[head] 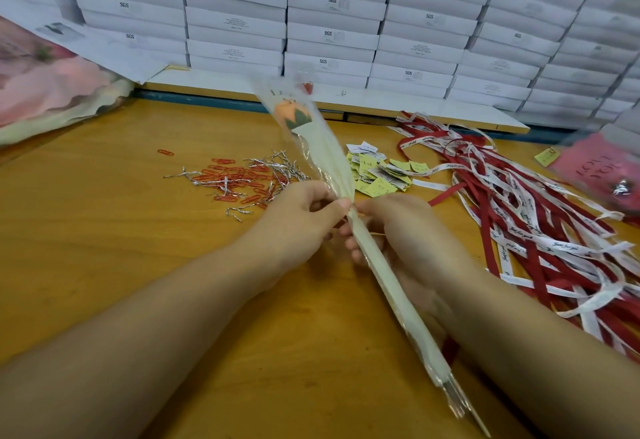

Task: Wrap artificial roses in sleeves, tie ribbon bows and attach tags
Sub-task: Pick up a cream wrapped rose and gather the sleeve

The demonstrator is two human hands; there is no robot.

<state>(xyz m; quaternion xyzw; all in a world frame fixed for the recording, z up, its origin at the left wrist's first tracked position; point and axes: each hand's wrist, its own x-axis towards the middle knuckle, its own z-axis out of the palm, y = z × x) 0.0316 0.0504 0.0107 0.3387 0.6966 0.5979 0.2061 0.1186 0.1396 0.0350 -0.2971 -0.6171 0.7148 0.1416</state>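
**Cinching the sleeve's neck**

The sleeve (397, 286) slants up off the worktop (173, 265). The left hand (298, 224) pinches its gathered waist and the right hand (401, 231) grips just beside. Best to hold that gather tight below the rose (294, 115). Twist ties (277, 165) and ribbons (519, 203) wait beyond.

Seemingly orange rose (290, 114) in sleeve (381, 262)

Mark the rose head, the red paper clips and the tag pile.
rose head (290, 114): head view, on the orange bud.
red paper clips (239, 176): head view, middle of the heap.
tag pile (367, 168): head view, centre of the yellow tags.
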